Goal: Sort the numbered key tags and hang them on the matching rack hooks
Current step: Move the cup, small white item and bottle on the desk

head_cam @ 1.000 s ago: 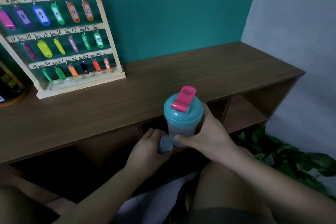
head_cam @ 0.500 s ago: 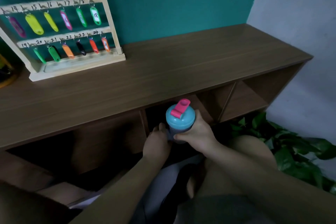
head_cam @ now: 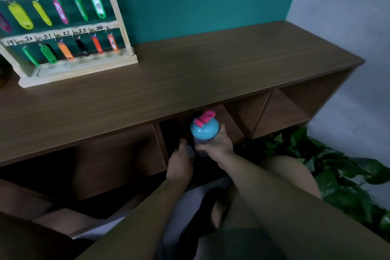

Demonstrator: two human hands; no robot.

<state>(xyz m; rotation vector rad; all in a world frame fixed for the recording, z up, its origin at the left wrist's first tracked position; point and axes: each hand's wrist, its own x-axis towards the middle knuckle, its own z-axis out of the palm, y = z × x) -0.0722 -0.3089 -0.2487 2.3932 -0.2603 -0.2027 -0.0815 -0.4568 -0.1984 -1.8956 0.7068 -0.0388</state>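
Fingers of the right hand are wrapped round a shaker bottle with a teal lid and a pink flip cap. The left hand, just beside it, has its fingers curled about a small grey piece, though the dim light hides how firmly. A second ago the bottle stood higher, its lid level with the front edge of the desk top. Now both hands have sunk below that edge and the bottle sits at the mouth of the middle compartment underneath. The key tags are well apart from all this, hanging on the wooden rack at the back left corner of the desk top. Every numbered place in view, fifteen to twenty-four, carries a tag. Neither hand holds one, and no loose tag shows. So the sorting looks finished or set aside, and this move seems to be stowing the bottle, not tag work.
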